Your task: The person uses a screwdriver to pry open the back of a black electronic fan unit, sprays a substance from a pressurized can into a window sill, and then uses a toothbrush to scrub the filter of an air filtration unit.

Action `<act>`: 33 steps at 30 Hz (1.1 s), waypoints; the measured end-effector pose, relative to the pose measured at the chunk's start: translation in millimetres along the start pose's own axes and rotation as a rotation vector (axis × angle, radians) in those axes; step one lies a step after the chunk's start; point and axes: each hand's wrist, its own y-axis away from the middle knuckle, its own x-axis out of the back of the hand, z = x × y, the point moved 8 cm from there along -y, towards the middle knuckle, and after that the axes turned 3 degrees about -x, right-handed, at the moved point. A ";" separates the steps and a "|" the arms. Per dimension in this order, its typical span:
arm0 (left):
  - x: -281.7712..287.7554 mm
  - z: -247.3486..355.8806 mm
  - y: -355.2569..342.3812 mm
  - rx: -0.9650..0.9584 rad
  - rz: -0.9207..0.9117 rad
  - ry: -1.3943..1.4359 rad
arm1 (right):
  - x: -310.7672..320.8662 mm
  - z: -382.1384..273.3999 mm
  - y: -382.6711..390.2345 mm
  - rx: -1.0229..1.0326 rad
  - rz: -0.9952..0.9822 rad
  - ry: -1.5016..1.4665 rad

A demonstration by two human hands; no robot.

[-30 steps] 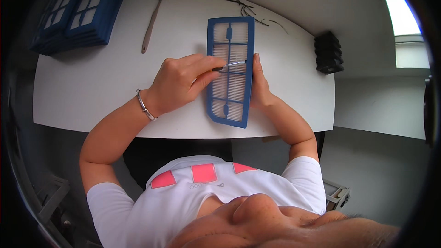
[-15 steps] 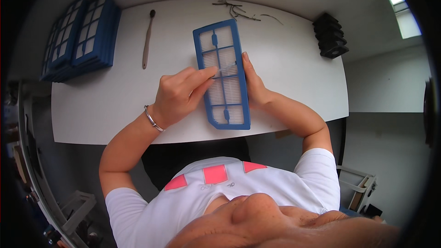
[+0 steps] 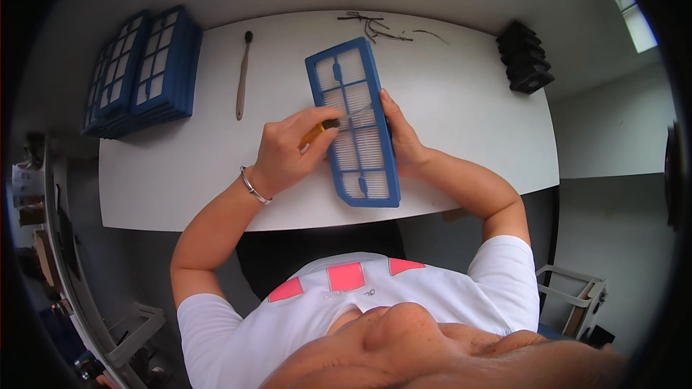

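A blue-framed pleated air filter is tilted over the table with its white pleats facing up. My right hand grips its right edge, thumb on the frame and the other fingers hidden behind. My left hand is closed around a small yellow-handled tool with a black end, held over the filter's middle. From that end a thin, pale, blade-like strip reaches across the pleats; its exact kind is unclear.
Stacks of similar blue filters stand at the far left. A long-handled brush lies beside them. Thin dark strips are scattered at the table's back. Stacked black parts stand at the back right of the white table.
My left hand has turned slightly, so the yellow handle now shows between its fingers. The filter stays in my right hand. The whole view has shifted a little.
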 end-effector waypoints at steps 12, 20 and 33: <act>0.0 -3.3 -0.7 -0.056 -0.134 -0.055 | -2.0 -14.8 1.3 -0.042 -0.230 0.041; 3.8 10.2 -1.7 0.042 -0.072 -0.069 | 0.4 -2.3 4.8 -0.149 -0.148 -0.025; -3.8 9.9 0.4 0.075 -0.127 -0.309 | 17.2 42.0 -21.1 -0.354 -0.236 -0.560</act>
